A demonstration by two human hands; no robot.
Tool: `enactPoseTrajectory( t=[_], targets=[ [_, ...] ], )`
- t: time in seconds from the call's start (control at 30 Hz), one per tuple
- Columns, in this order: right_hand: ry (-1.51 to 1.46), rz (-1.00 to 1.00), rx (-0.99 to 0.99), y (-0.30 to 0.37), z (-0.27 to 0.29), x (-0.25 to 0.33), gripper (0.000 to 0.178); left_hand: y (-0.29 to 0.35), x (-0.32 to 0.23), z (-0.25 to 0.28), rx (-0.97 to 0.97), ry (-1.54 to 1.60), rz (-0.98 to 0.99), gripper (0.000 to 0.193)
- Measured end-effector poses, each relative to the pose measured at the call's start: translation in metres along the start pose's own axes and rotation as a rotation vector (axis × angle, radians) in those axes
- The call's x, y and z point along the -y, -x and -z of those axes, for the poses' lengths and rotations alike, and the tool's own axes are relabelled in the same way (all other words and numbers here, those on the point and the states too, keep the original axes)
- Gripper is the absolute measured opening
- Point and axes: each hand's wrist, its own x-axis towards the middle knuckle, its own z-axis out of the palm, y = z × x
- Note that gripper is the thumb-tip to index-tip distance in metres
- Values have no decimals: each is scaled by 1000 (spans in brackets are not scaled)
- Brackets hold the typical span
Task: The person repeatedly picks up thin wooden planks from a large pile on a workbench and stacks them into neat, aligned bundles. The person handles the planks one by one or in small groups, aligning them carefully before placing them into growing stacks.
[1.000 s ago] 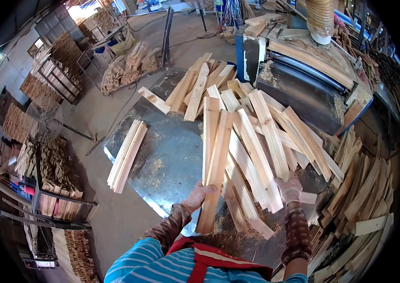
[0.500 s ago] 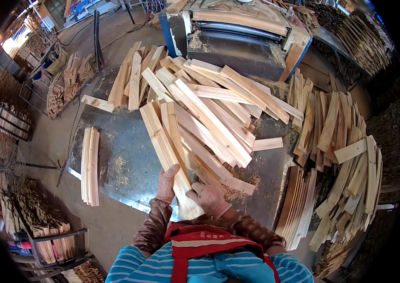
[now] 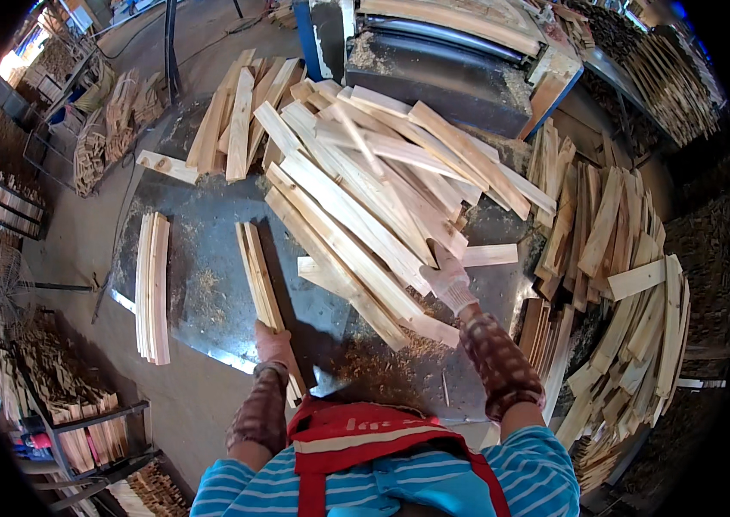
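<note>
My gloved left hand (image 3: 273, 343) is closed round a couple of narrow wooden slats (image 3: 258, 267), held together on edge above the near left of the dark metal table (image 3: 210, 293). Farther right, my gloved right hand (image 3: 447, 280) grips the near end of a pale wooden slat (image 3: 391, 194), whose far part is blurred by motion over the pile. The heap of loose slats (image 3: 339, 215) lies crisscross between and beyond my hands. A neat row of slats (image 3: 153, 289) stands on edge at the table's left side.
A machine with a metal roller (image 3: 442, 39) stands beyond the table. More slats on edge (image 3: 546, 336) and a loose heap (image 3: 632, 336) lie to the right. A wire fan (image 3: 7, 280) and stacked wood (image 3: 55, 379) are at the left. Sawdust (image 3: 382, 358) dusts the tabletop.
My left hand has moved left with slats in it, away from the heap. My right hand has let go of those slats, reached right and forward, and taken another slat from the pile.
</note>
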Motion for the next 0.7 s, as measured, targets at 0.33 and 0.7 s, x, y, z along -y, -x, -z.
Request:
enactPoseTrajectory(
  t=[0.33, 0.7],
  targets=[
    [-425, -23, 574, 143, -145, 104, 79, 12, -13, 10, 42, 109, 76, 47],
    [260, 452, -331, 88, -161, 121, 44, 5, 4, 8, 133, 125, 129, 58]
  ],
)
